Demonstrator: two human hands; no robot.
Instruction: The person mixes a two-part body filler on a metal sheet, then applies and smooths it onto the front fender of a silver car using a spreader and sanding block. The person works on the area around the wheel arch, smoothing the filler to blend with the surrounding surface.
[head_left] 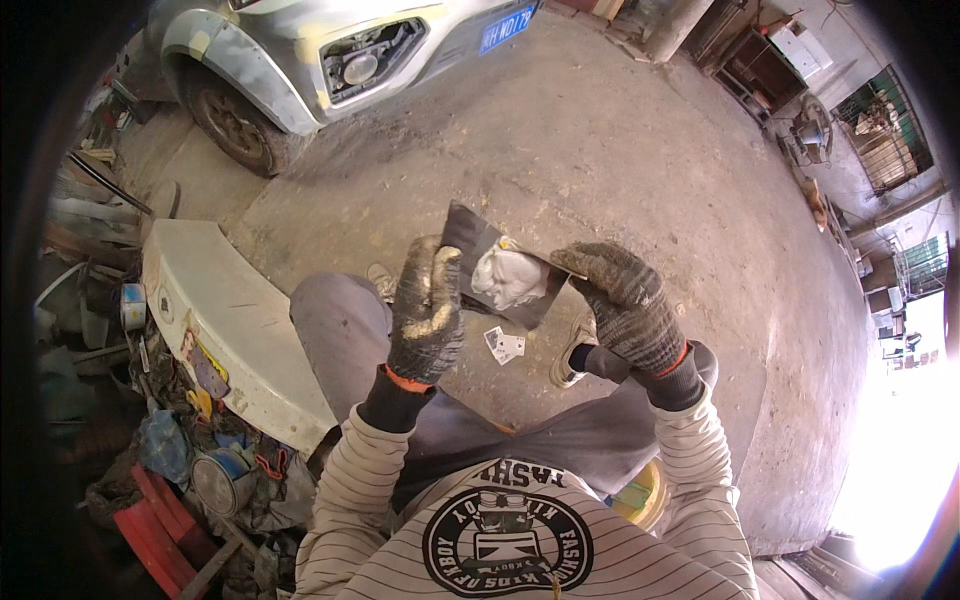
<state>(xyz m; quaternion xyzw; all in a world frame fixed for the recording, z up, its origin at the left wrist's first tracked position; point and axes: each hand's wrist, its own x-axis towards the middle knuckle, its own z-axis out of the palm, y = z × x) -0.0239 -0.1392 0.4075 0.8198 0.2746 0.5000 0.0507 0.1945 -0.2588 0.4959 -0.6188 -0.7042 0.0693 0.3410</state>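
- Head view: the left hand [427, 310], in a dark knit glove smeared with pale paste, holds a dark flat board [478, 248] by its left edge; the fingers are closed on that edge.
- The board is raised in front of the chest, over the knees, and a lump of white putty [508, 278] lies on its middle.
- The right hand [628, 305], also gloved, is just right of the board. Its fingers are pinched together on a thin flat blade [562, 266], whose tip reaches the right side of the putty.
- I judge the step to be working the putty on the board. The next move asks for a steady board and a flat, firm stroke of the blade through the lump.
- A white bumper [225, 320] lies on the ground at left; a grey car [300, 50] stands far left.
- Hard to tell: the blade is mostly covered by the right fingers, so its shape is unclear. The small pale scraps [505, 345] on the floor are too small to identify. The right edge is lost in glare.
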